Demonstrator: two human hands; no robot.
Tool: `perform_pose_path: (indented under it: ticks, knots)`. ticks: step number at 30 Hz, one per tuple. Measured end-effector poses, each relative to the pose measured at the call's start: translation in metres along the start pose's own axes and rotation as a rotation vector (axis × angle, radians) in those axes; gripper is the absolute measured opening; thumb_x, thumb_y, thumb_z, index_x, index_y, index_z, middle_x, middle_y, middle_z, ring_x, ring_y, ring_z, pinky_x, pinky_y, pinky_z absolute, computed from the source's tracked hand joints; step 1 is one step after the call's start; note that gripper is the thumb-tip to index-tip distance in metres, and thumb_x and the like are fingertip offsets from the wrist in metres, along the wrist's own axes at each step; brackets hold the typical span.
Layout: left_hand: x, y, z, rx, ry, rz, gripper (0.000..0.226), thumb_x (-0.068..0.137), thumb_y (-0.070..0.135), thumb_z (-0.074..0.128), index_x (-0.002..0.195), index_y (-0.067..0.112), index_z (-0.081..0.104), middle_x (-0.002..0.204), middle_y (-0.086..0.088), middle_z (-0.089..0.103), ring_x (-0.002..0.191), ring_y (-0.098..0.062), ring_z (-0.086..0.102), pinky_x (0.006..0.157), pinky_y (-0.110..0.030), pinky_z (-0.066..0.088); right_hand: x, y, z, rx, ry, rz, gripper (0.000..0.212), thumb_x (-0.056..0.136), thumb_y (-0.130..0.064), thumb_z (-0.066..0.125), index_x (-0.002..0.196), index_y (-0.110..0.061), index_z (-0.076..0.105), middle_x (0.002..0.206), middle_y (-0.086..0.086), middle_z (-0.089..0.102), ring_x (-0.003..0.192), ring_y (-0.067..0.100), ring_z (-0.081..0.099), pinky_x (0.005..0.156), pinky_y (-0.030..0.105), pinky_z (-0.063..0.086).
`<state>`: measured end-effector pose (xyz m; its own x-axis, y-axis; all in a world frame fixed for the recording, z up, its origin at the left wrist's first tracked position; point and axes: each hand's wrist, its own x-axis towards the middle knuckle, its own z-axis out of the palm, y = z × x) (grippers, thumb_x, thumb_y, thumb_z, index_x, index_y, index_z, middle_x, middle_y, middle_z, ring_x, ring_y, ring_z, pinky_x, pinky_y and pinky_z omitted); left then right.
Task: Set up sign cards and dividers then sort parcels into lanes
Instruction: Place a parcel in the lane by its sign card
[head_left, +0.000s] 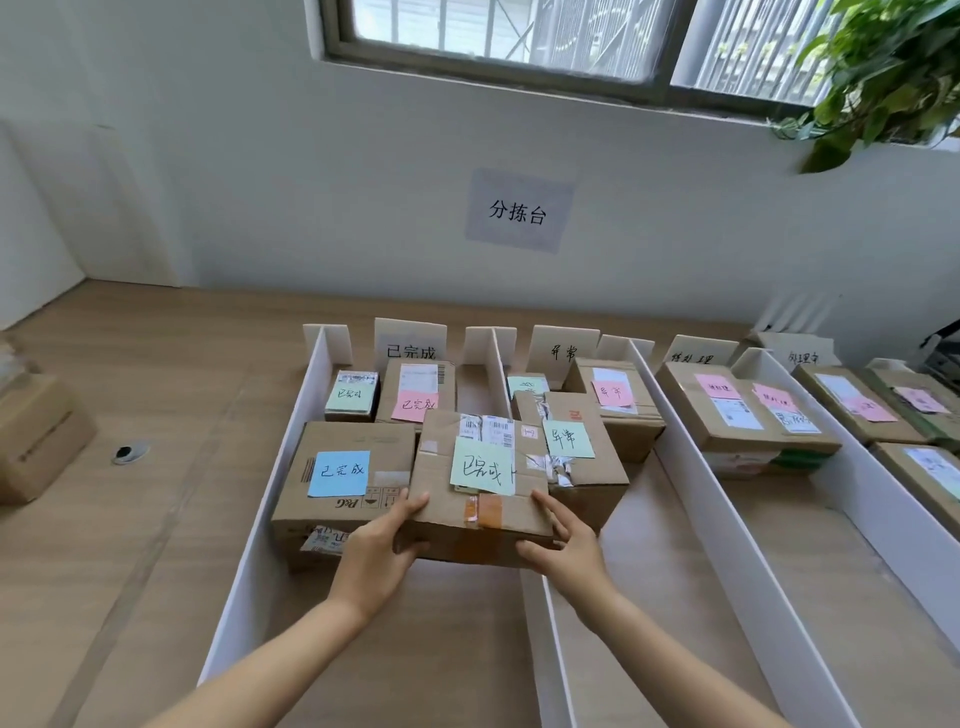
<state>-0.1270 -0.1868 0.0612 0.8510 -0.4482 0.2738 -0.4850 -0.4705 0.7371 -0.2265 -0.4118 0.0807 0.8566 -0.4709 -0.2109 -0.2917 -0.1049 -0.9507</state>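
Both hands grasp the brown cardboard parcel (480, 519) at its near end. My left hand (379, 551) is clamped on the near-left corner, thumb on the top face. My right hand (566, 551) is clamped on the near-right corner, with its fingers (551, 512) on top and the thumb against the front face. The parcel sits at the near end of the leftmost lane, the one headed by the white sign card (410, 343). It is just beside the larger cardboard box with a blue note (343, 478), and its right edge covers part of the white foam-board divider (540, 623). Whether its base rests on the wooden tabletop (156, 519) cannot be determined. Handling assessment: the walls are stiff but creased, so grip at the corners, where the board is strongest, and not mid-panel. The weight appears moderate, so two-handed support is advised. The cardboard surface gives good friction, while the strip of orange tape (491, 512) is smoother. The pale green paper note (483, 467) is attached lightly, so do not press or drag across it. The divider looks light and easily displaced, so lower the parcel clear of it.
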Motion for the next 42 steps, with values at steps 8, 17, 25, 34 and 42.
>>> perform_pose_path:
  ticks: [8, 17, 25, 34, 42]
  knots:
    - [0.008, 0.002, 0.01, -0.002, 0.031, -0.04, 0.066, 0.069, 0.007, 0.082, 0.129, 0.019, 0.057, 0.127, -0.014, 0.06, 0.116, -0.024, 0.059, 0.097, -0.016, 0.036, 0.021, -0.007, -0.009, -0.047, -0.021, -0.026, 0.069, 0.068, -0.007, 0.077, 0.126, -0.038, 0.058, 0.12, -0.011, 0.063, 0.11, 0.006, 0.061, 0.099, 0.038, 0.05]
    - [0.008, -0.002, 0.022, 0.002, 0.052, -0.059, 0.064, 0.067, 0.004, 0.082, 0.126, 0.015, 0.059, 0.121, -0.012, 0.064, 0.112, -0.026, 0.061, 0.098, -0.023, 0.04, 0.031, -0.006, -0.012, -0.126, -0.066, -0.028, 0.067, 0.075, -0.009, 0.077, 0.133, -0.034, 0.054, 0.114, -0.022, 0.055, 0.117, 0.012, 0.055, 0.1, 0.039, 0.05]
    - [0.01, -0.014, 0.028, 0.061, 0.058, -0.083, 0.062, 0.066, -0.001, 0.082, 0.124, 0.01, 0.061, 0.111, -0.009, 0.066, 0.108, -0.025, 0.061, 0.098, -0.034, 0.044, 0.034, 0.003, -0.001, -0.145, -0.074, -0.01, 0.068, 0.075, -0.008, 0.076, 0.133, -0.035, 0.052, 0.124, -0.008, 0.056, 0.113, 0.012, 0.056, 0.099, 0.036, 0.051]
    - [0.011, -0.026, 0.039, 0.282, 0.006, 0.01, 0.073, 0.051, 0.004, 0.091, 0.118, 0.006, 0.064, 0.099, -0.009, 0.07, 0.094, -0.024, 0.067, 0.081, -0.036, 0.055, 0.039, 0.011, 0.005, -0.292, -0.05, -0.015, 0.065, 0.082, -0.005, 0.071, 0.14, -0.021, 0.047, 0.126, -0.008, 0.054, 0.105, 0.001, 0.048, 0.092, 0.011, 0.04]
    - [0.015, -0.025, 0.046, 0.493, -0.016, 0.086, 0.074, 0.041, 0.012, 0.095, 0.109, 0.004, 0.068, 0.094, -0.01, 0.072, 0.08, -0.025, 0.067, 0.069, -0.036, 0.059, 0.04, 0.015, 0.017, -0.484, 0.009, -0.046, 0.055, 0.087, 0.0, 0.062, 0.139, -0.011, 0.048, 0.131, 0.002, 0.058, 0.115, 0.015, 0.055, 0.102, 0.016, 0.034]
